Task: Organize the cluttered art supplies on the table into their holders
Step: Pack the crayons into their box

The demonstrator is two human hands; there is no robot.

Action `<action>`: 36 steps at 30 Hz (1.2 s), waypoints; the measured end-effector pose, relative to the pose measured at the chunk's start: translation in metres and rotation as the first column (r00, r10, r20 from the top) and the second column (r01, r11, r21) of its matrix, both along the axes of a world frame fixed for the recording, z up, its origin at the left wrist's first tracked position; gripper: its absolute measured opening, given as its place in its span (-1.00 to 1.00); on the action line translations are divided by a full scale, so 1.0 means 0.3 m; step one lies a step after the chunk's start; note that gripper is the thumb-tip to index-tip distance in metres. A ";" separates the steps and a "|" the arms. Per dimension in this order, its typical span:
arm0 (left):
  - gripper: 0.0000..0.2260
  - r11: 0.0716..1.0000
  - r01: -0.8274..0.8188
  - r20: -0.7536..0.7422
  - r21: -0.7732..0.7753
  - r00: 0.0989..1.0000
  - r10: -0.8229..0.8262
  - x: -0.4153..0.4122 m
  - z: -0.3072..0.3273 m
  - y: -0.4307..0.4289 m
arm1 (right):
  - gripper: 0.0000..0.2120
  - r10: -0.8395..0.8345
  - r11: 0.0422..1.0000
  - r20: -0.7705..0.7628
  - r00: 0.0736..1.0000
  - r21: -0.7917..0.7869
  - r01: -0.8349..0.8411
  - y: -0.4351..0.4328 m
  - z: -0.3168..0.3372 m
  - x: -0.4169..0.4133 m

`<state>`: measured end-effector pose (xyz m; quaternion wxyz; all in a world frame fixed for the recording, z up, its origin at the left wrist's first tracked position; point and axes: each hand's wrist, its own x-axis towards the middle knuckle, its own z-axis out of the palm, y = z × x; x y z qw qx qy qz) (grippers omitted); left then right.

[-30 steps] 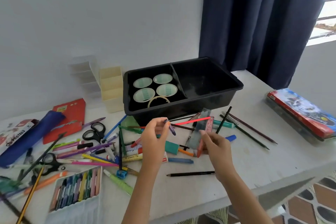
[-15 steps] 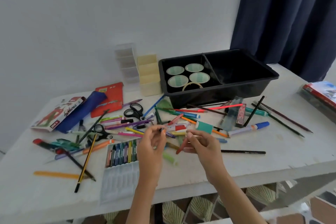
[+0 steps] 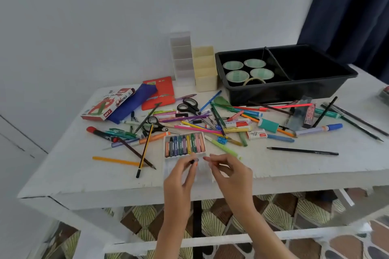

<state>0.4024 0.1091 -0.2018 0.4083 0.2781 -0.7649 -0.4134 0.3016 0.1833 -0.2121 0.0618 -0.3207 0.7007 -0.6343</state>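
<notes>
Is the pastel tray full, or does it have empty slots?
Partly full. The pastel tray holds pastels in its far row only; the near slots that show are bare white plastic.

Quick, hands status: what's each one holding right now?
Left hand: pinching a small dark pastel stick.
Right hand: fingers curled; grip contents cannot be told.

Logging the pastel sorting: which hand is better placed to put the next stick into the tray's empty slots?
Left, probably. The left hand pinches a small dark-tipped stick right over the pastel tray's bare slots. The right hand sits at the tray's right edge; its hold is unclear.
</notes>
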 end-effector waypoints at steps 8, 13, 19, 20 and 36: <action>-0.71 0.962 0.173 -0.020 0.213 0.985 -0.173 0.030 -0.039 0.028 | -0.68 0.106 0.958 -0.536 0.837 0.281 0.058 -0.015 -0.106 0.043; -0.73 0.952 0.179 -0.061 0.250 0.984 -0.169 0.050 -0.084 0.036 | -0.71 0.125 0.937 -0.561 0.818 0.338 0.089 -0.013 -0.118 0.048; -0.71 0.948 0.227 -0.041 0.222 0.974 -0.223 0.030 -0.098 0.035 | -0.71 0.143 0.921 -0.564 0.814 0.377 0.100 -0.013 -0.115 0.072; -0.71 0.949 0.233 -0.030 0.213 0.972 -0.232 0.026 -0.104 0.031 | -0.69 0.146 0.923 -0.559 0.816 0.375 0.092 -0.013 -0.113 0.079; -0.79 0.957 0.280 0.257 -0.072 0.932 -0.254 0.002 -0.137 -0.051 | -0.76 0.111 0.981 -0.244 0.963 0.183 -0.067 0.021 -0.126 0.016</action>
